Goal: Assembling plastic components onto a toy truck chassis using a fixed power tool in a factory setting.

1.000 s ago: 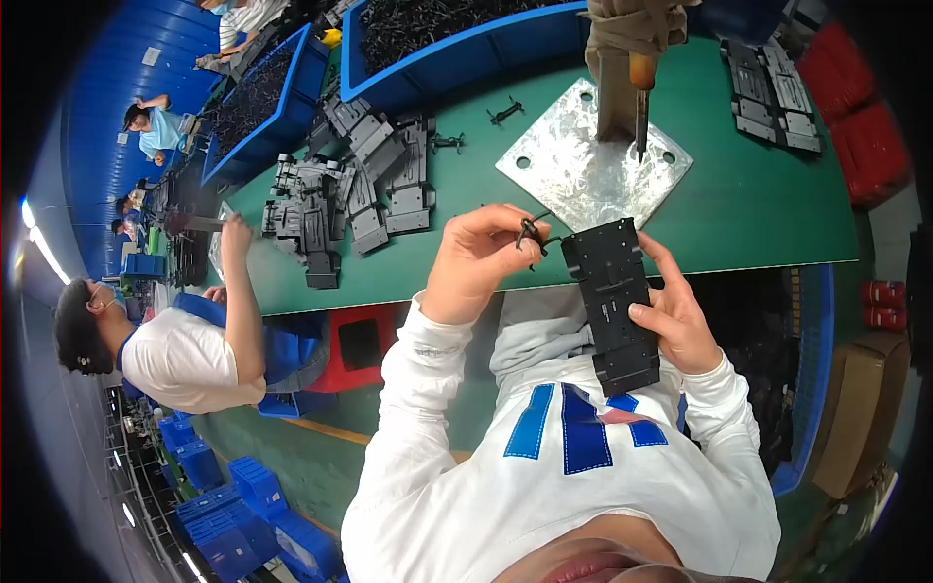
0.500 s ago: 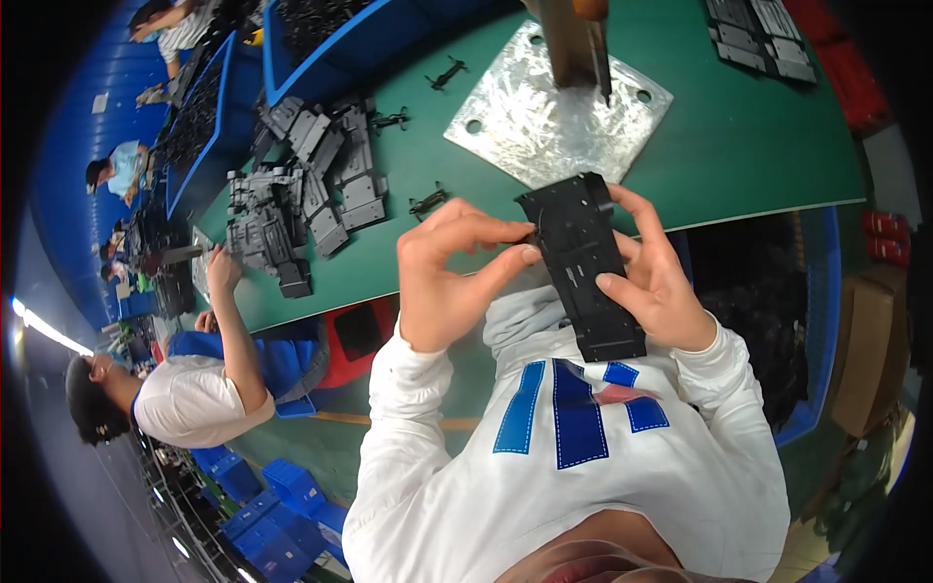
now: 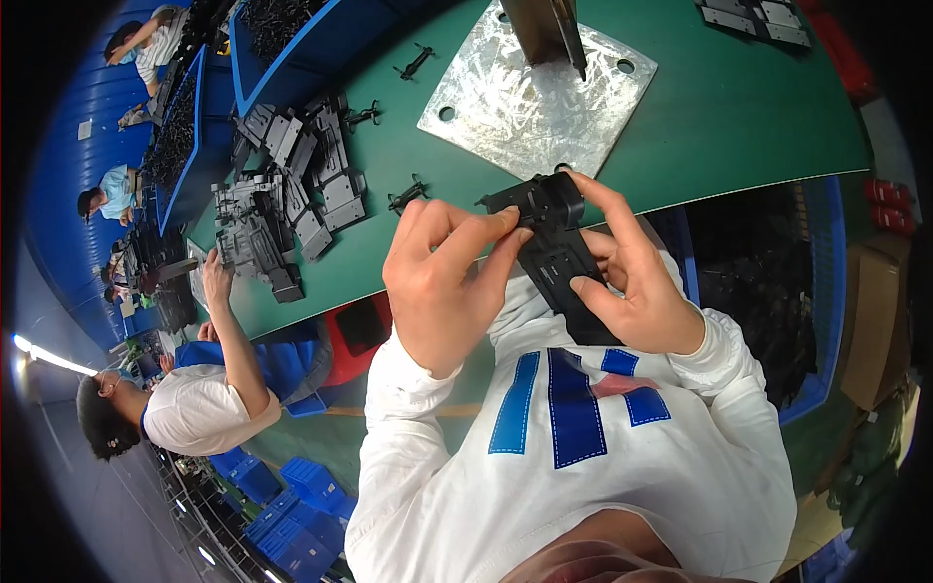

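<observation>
Left hand (image 3: 437, 277) has shifted from the side of the chassis (image 3: 562, 267) onto its far end, where work now appears centred; any pinched part cannot be told. Right hand (image 3: 646, 287) grasps the chassis, wearer's side of the base (image 3: 486, 107).

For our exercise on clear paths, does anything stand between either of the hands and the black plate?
Nothing visible does: the right hand holds the black plate by its right side, and the left hand is at its upper left edge.
</observation>
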Demonstrator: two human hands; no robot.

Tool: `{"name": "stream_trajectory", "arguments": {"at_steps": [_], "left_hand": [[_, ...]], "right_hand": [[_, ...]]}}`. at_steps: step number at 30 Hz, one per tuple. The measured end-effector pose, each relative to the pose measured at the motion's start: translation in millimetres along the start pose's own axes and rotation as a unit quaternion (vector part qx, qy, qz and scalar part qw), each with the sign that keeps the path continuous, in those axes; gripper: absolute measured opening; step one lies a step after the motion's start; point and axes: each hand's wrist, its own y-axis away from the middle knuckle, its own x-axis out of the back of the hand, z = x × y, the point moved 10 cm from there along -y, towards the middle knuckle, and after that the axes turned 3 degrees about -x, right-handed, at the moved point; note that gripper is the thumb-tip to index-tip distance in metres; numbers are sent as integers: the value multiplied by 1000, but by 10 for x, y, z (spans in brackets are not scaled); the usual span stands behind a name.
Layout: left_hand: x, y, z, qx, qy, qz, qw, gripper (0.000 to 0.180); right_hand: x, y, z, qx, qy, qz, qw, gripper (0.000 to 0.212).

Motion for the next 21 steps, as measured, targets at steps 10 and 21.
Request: {"name": "stream_trajectory", "arguments": {"at_steps": [10, 21], "left_hand": [[-60, 22, 60, -4, -32, -1, 999, 26], [-66, 4, 157, -27, 8, -11, 1000, 28]], "right_hand": [[-25, -78, -39, 32, -28, 66, 997, 61], [137, -83, -43, 123, -17, 173, 977, 44]]}}
